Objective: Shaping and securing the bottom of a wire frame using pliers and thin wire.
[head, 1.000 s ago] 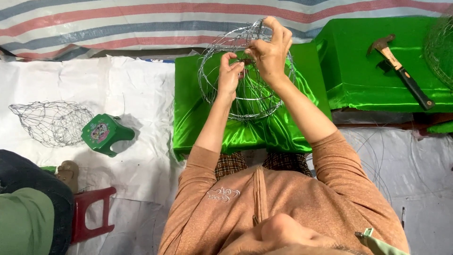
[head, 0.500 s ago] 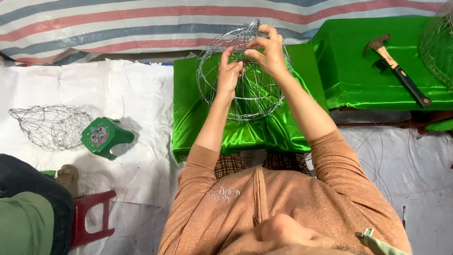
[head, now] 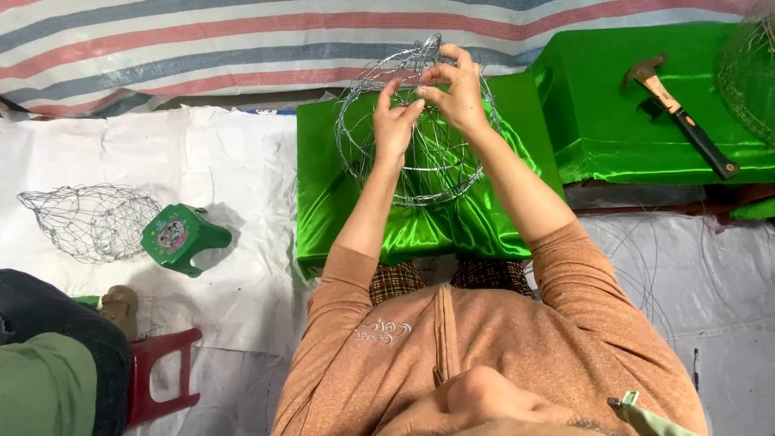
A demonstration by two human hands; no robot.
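Observation:
A round wire basket frame point(head: 420, 173) made of thin silver wire rests on a box draped in shiny green cloth point(head: 412, 230). My left hand point(head: 394, 121) pinches the wires near the top of the frame, fingers closed on a strand. My right hand point(head: 454, 89) grips the upper rim beside it, fingertips almost meeting the left hand's. Both arms in tan sleeves reach forward over the green box.
A hammer point(head: 680, 115) lies on a second green-covered box point(head: 630, 129) at right, with another wire frame point(head: 749, 73) at its far edge. On the white sheet at left lie a finished wire basket point(head: 85, 222) and a small green stool point(head: 182, 238). Another person's leg point(head: 48, 355) and a red stool point(head: 161, 375) are at lower left.
Both hands and the wire frame have come down slightly and turned; my right hand shifted along the top rim toward my left hand.

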